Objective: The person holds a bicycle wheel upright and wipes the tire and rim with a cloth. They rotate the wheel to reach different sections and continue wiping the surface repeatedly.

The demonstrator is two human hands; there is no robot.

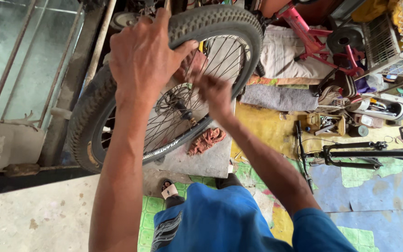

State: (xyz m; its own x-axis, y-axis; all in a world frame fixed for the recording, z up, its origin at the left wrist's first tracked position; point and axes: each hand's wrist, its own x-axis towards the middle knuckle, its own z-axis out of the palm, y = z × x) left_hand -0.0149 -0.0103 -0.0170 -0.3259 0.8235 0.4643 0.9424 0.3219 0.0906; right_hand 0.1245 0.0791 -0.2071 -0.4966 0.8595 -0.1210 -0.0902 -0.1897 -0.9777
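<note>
from the head view, lowest in the frame and nearest us, our blue shorts (220, 219) and blue sleeve (320, 231) fill the bottom centre, over green and yellow floor mats (257, 175); both forearms rise from there toward the upper centre, where a bicycle wheel (164, 88) stands tilted with its knobbly black tyre (220, 21) on the rim; our left hand (145, 58) is clamped over the top of the tyre, fingers curled round the tread and thumb pressing the sidewall; our right hand (215, 93) reaches in among the spokes (220, 56) beside the disc rotor (173, 98), fingers drawn narrow, though we cannot tell what they pinch, if anything; an orange rag (206, 140) lies on the grey slab under the wheel, a black bike frame (369, 154) at the right edge; we judge the step to be working the tyre bead at the rim, left hand steadying; the next move calls for firm thumb pressure along the sidewall while keeping the wheel from rolling.
</note>
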